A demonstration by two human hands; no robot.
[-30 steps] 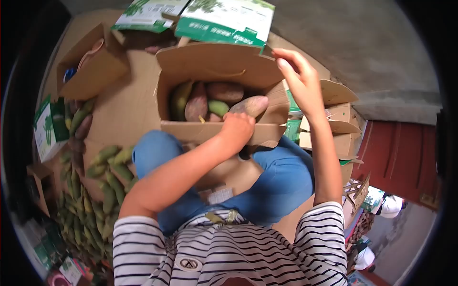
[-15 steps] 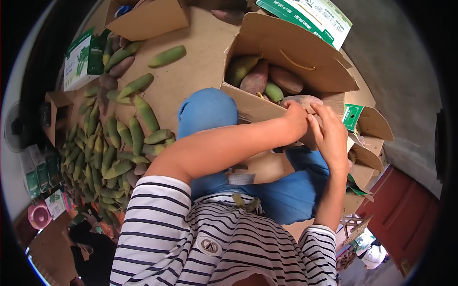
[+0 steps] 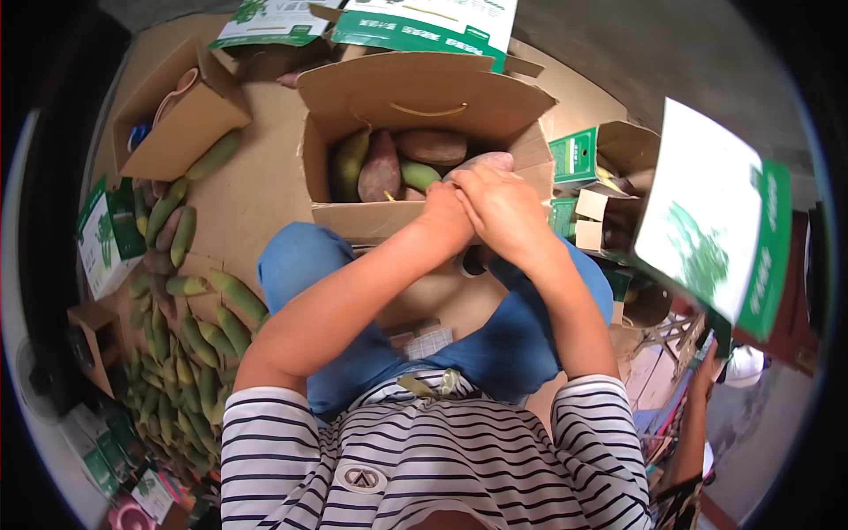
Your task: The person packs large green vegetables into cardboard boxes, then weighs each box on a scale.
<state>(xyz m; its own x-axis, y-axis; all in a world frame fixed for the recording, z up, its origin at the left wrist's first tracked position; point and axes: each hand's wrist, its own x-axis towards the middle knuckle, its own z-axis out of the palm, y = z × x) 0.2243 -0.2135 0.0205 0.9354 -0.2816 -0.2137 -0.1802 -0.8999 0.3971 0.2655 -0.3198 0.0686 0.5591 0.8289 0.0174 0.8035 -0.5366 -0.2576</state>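
An open cardboard box (image 3: 424, 75) stands in front of my knees, holding several large green and reddish fruits. A pale reddish fruit (image 3: 491, 162) lies at its near right corner, partly hidden by my hands. Over this fruit's near side my right hand (image 3: 502, 205) is closed, its fingers pressed together and overlapping my left hand. My left hand (image 3: 449, 208) meets it at the box's front edge, its fingertips hidden. A dark red fruit (image 3: 381, 168), a green one (image 3: 420, 174) and a brown one (image 3: 431, 147) lie to the left.
Many green fruits (image 3: 190, 353) cover the floor at left. A smaller cardboard box (image 3: 190, 124) sits at upper left, and more open boxes (image 3: 623, 141) at right. Another person's arm (image 3: 693, 424) reaches up at right, below a raised white and green box (image 3: 698, 212).
The view has swung right, so the box appears further left. My right hand now lies over my left hand. A white and green box and another person's arm have come into view at right.
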